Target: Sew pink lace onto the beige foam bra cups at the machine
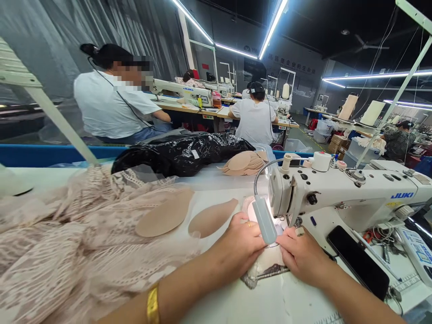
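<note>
A white JUKI sewing machine (351,191) stands on the right, its small lamp (264,220) hanging over the needle area and hiding part of it. Pale fabric (249,206) lies under the lamp at the machine's head. To the left of the needle, my left hand (241,240) presses on this fabric with fingers closed together. My right hand (302,254) pinches its edge on the near right side; the fingertips are partly hidden. Two beige leaf-shaped pads (212,218) lie left of my left hand, beside a heap of blush lace fabric (84,243).
Behind the pads are a black plastic bag (189,153) and a stack of beige pads (245,163). A phone (358,261) and scissors lie right of my right hand. Ahead, people in white shirts (254,119) sit at other machines.
</note>
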The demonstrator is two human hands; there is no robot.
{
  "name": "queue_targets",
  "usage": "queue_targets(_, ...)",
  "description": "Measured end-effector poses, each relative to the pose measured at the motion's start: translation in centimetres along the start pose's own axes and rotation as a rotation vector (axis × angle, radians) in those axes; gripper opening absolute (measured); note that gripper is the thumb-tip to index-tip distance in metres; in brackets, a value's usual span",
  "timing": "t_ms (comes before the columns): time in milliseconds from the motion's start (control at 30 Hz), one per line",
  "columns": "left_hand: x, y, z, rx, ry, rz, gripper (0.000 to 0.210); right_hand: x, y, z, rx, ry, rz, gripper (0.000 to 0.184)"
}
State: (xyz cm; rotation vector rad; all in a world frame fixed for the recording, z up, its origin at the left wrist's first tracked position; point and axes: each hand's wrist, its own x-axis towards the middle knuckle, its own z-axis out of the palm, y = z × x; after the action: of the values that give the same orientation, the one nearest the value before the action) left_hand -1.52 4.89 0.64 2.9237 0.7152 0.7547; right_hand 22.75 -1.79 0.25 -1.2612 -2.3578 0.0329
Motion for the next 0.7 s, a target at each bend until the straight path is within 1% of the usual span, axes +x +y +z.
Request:
queue_targets(100,0.9,-0.6,-0.8,0.014,-0.06,-0.009,0.032,0.0,0.1,0.2,-0.023,0.017,0.008,0.025)
queue_targets(167,1.0,-0.4,-1.0,0.092,-0.108,-0.059,0.033,0.0,0.3,0.3,-0.027,0.034,-0.002,0.027)
queue_targets(200,0.9,0.0,-1.1,0.13,-0.122,-0.083,0.03,0.0,0.4,0.3,-0.028,0.045,-0.01,0.028)
queue_targets(267,0.1,1.5,-1.2,0.189,-0.134,-0.114,0.02,-0.1,0.6,0.3,-0.027,0.058,-0.036,0.028)
queue_targets(333,-1.2,3.6,-1.5,0.225,-0.167,-0.111,0.022,-0.3,0.7,0.3,-0.024,0.06,-0.062,0.027)
queue_targets(367,-2.0,4.7,-1.8,0.226,-0.197,-0.103,0.023,-0.5,0.7,0.3,-0.024,0.063,-0.069,0.027)
queue_targets(433,-3.7,6.6,-2.7,0.181,-0.258,-0.11,0.011,-1.0,1.0,0.7,-0.025,0.081,-0.071,0.029)
queue_targets(467,-4.6,7.2,-3.3,0.146,-0.269,-0.138,0.006,-1.2,1.2,0.9,-0.023,0.089,-0.064,0.029)
queue_targets(500,-5.5,7.5,-4.1,0.118,-0.25,-0.183,0.005,-1.4,1.5,1.2,-0.014,0.101,-0.069,0.029)
queue_targets(567,-7.5,7.3,-5.7,0.111,-0.153,-0.298,0.016,-1.7,2.1,1.9,0.025,0.114,-0.075,0.03)
queue_targets(667,-10.4,5.8,-7.9,0.182,0.001,-0.479,0.03,-1.9,2.6,2.6,0.071,0.132,-0.076,0.03)
queue_targets(700,-11.1,5.2,-8.4,0.199,0.021,-0.53,0.031,-1.9,2.7,2.7,0.074,0.135,-0.075,0.03)
